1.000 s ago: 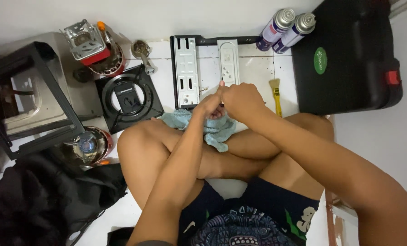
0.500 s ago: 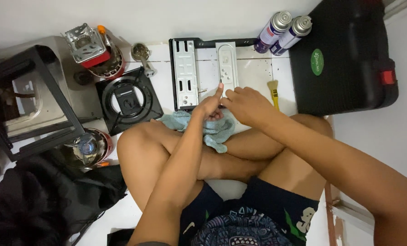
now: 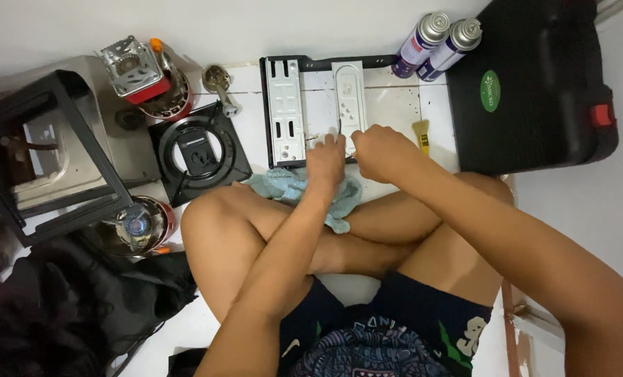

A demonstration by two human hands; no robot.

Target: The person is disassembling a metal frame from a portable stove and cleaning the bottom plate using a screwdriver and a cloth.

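The person sits cross-legged on the white floor (image 3: 395,105), both hands out in front of the knees. The left hand (image 3: 325,159) and right hand (image 3: 383,150) sit close together over the near edge of a dismantled metal frame (image 3: 287,112), a black-edged tray with two pale slotted plates, lying flat near the far wall. Both hands have fingers curled inward; a thin dark wire or rod (image 3: 339,129) rises between them, but whether either hand actually pinches it cannot be told from here. A light blue cloth (image 3: 287,187) lies crumpled just under the left wrist, against the shins.

Left of the frame sits a black square burner plate (image 3: 200,150). Two spray cans (image 3: 437,38) lie at the far edge, beside a black carry case (image 3: 535,84) at the right. A small yellow brush (image 3: 421,132) lies between frame and case.
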